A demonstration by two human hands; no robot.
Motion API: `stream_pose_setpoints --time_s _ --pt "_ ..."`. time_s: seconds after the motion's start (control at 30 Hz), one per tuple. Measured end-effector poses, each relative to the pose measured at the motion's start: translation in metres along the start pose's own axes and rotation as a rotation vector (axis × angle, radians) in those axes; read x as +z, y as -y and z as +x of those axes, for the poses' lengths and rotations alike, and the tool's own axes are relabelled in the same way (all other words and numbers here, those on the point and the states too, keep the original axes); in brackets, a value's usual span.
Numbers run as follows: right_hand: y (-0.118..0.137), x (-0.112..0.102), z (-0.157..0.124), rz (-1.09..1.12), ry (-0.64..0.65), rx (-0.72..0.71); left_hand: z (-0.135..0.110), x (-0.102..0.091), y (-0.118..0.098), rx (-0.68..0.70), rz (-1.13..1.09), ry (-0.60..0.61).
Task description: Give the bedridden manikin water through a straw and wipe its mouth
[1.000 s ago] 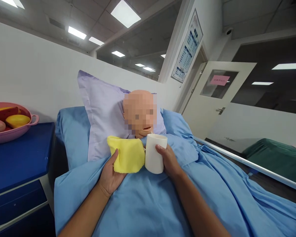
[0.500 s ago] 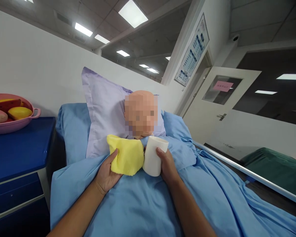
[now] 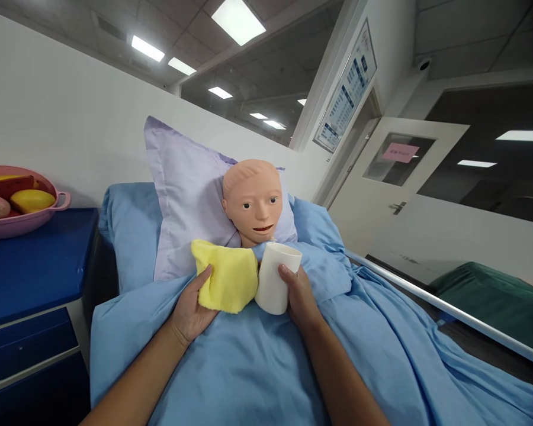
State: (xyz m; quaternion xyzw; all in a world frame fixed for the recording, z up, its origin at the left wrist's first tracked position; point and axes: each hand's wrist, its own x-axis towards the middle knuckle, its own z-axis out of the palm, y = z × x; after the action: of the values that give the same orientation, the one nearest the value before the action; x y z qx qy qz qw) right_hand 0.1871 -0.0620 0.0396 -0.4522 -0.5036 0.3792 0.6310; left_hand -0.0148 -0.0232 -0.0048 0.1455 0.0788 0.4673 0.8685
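Note:
My left hand [image 3: 194, 309] is closed on a folded yellow cloth [image 3: 231, 278], thumb on its near face and the other fingers behind it. In my right hand [image 3: 302, 294] is a white cup [image 3: 272, 283], tilted a little, its rim toward the upper right; what it contains cannot be seen. The cloth's right edge meets or nearly meets the cup. Just beyond both lies a manikin [image 3: 253, 198], its head on a lilac pillow [image 3: 190, 201] and its body under a blue quilt [image 3: 240, 367].
On the left, a blue bedside cabinet [image 3: 31, 266] carries a pink basin [image 3: 22, 223] with fruit-like items. A white bed rail [image 3: 453, 309] runs along the right side. Behind it are a door [image 3: 382, 171] and a green-covered surface [image 3: 493, 307].
The whole view has shifted very slightly. Both hands keep hold of the cloth and the cup in nearly the same place before the manikin.

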Motion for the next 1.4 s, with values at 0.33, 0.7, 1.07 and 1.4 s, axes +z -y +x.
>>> stream_pose_setpoints --time_s 0.33,0.7,1.07,1.4 --pt "-0.0007 0.0011 0.0005 0.012 -0.024 0.013 -0.0001 0.0001 0.0011 0.002 -0.008 -0.010" --pt "-0.0036 -0.0006 0.0008 0.015 -0.002 -0.005 0.0005 -0.0021 0.0005 0.003 0.001 0.010" --pt "-0.0021 0.0005 0.0004 0.003 -0.015 0.006 -0.0003 -0.0008 0.0004 0.002 0.010 0.014" --pt "-0.0009 0.0021 -0.0005 0.000 -0.033 -0.009 -0.0007 -0.0008 0.0006 0.009 0.028 0.004"
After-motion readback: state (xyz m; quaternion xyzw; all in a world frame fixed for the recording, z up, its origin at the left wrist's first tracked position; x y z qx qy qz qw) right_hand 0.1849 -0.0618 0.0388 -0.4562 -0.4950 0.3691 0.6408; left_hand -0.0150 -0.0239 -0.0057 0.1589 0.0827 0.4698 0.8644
